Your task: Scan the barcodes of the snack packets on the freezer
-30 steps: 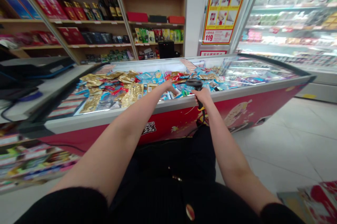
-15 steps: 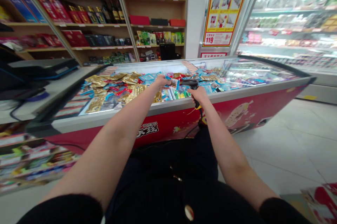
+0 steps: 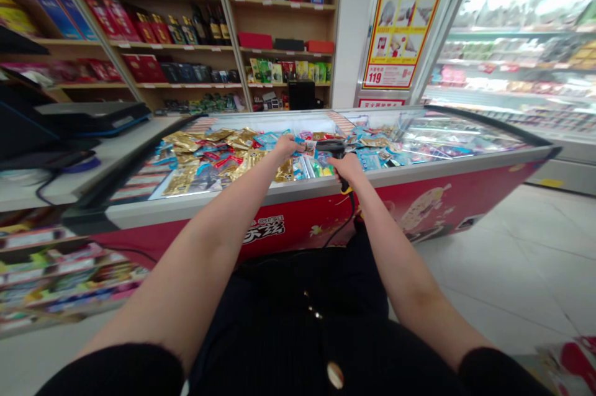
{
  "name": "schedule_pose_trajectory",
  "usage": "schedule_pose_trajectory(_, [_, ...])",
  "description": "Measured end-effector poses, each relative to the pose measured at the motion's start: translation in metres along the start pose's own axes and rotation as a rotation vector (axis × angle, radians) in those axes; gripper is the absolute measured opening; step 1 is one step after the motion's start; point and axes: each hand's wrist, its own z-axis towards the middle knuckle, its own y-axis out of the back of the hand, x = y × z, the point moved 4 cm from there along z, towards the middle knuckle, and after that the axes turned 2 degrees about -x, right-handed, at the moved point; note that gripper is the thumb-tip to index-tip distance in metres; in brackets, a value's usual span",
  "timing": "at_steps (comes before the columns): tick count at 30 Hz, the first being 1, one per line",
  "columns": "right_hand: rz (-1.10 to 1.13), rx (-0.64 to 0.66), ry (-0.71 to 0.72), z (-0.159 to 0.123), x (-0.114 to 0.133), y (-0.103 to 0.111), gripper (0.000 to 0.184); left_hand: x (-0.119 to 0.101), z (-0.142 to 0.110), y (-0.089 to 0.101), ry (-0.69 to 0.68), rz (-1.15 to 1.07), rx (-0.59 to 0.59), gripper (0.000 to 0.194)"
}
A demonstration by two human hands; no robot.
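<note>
My right hand (image 3: 348,167) is closed around the grip of a black barcode scanner (image 3: 331,146), whose cable hangs down in front of the freezer. The scanner's head points left, toward a small packaged ice cream (image 3: 310,148) that the fingers of my left hand (image 3: 287,146) pinch. Most of that packet is hidden by the hand, and its print is too small to read. Both hands are over the open chest freezer (image 3: 223,196), which holds many wrapped ice creams. Gold packets (image 3: 184,177) lie to the left of my hands and blue ones (image 3: 372,160) to the right.
A counter (image 3: 86,175) with dark equipment stands on the left, above racks of small goods. Behind the freezer are wooden shelves (image 3: 284,6) of boxes and bottles. A red fire-hydrant poster (image 3: 410,17) hangs beside a lit refrigerated display (image 3: 516,30). Pale floor tiles (image 3: 503,253) lie at right.
My view has shifted slightly, so the scene sits a little lower and further right. Both hands keep their hold, and the scanner head now sits close beside the packet.
</note>
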Motion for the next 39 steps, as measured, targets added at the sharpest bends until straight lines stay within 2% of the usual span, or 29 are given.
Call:
schedule_pose_trajectory(19, [0.003, 0.023, -0.003, -0.005, 0.01, -0.009, 0.03, 0.005, 0.003, 0.014, -0.077, 0.011, -0.018, 0.046])
schedule_pose_trajectory(28, [0.008, 0.007, 0.05, -0.004, 0.013, -0.013, 0.028, 0.0, -0.008, 0.025, -0.13, 0.05, -0.08, 0.038])
schedule_pose_trajectory(34, [0.006, 0.015, 0.053, -0.004, 0.013, -0.014, 0.029, -0.007, -0.019, 0.026, -0.13, -0.006, -0.119, 0.042])
schedule_pose_trajectory(39, [0.017, 0.015, 0.051, -0.006, 0.015, -0.013, 0.03, -0.01, -0.024, 0.025, -0.131, 0.004, -0.135, 0.032])
